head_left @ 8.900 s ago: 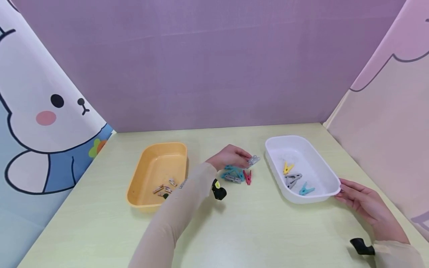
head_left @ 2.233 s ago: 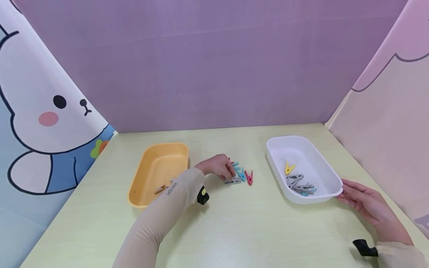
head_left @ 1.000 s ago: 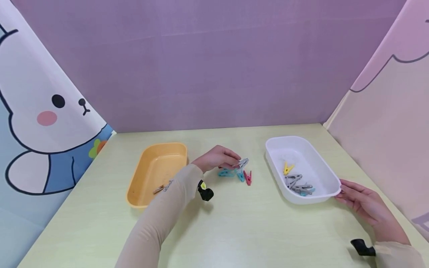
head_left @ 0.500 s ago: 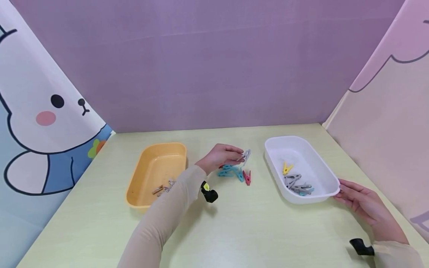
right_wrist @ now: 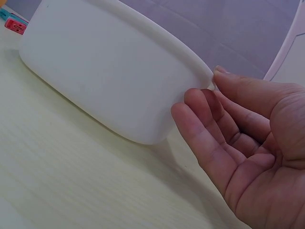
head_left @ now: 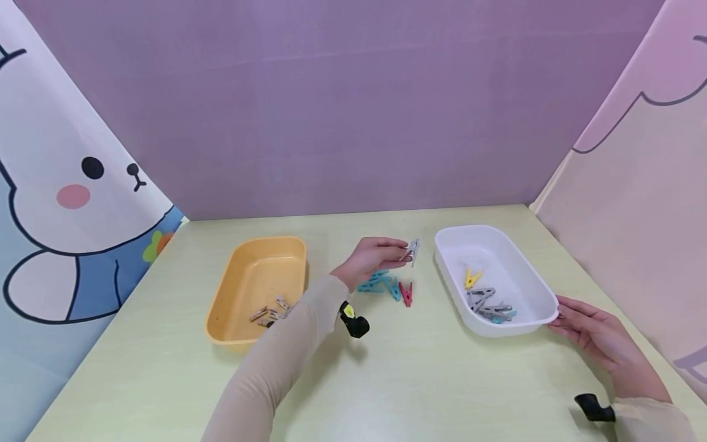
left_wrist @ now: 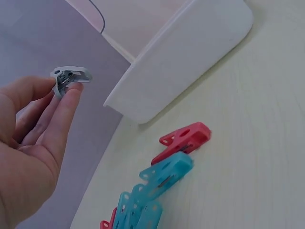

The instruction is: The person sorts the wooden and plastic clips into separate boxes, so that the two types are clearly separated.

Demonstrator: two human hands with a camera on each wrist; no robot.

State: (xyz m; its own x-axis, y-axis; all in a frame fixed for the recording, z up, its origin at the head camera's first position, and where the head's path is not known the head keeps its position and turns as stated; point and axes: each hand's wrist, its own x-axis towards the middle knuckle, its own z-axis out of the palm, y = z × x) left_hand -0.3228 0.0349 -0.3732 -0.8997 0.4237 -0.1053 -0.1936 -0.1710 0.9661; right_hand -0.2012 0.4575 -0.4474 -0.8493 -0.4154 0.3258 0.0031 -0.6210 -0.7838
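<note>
My left hand point(head_left: 371, 261) pinches a grey clothespin point(head_left: 412, 250) between thumb and fingertips, above the table and short of the white tray point(head_left: 440, 265). The left wrist view shows this clothespin point(left_wrist: 69, 76) tilted at the fingertips. Under that hand lie teal clothespins point(head_left: 393, 288) and a red clothespin point(head_left: 405, 294); the end of another red clothespin point(left_wrist: 108, 223) peeks out at the pile's edge. At the white tray's near right corner, my right hand point(head_left: 596, 337) holds the rim, thumb on top and fingers against the outer wall. Inside that tray lie a yellow clothespin point(head_left: 472, 279), grey clothespins point(head_left: 482, 298) and a teal piece.
A yellow-orange tray point(head_left: 223, 301) stands on the left with several small wooden-looking clothespins point(head_left: 258, 314) in it, partly covered by the left sleeve point(head_left: 287, 350). A purple backdrop point(head_left: 353, 110) rises behind the table point(head_left: 420, 380), with printed panels at both sides.
Since 2.2 s ago, the left hand has lifted a grey clothespin off the pile and carried it up and right. The white tray holds one more grey clothespin than 8.9 s ago.
</note>
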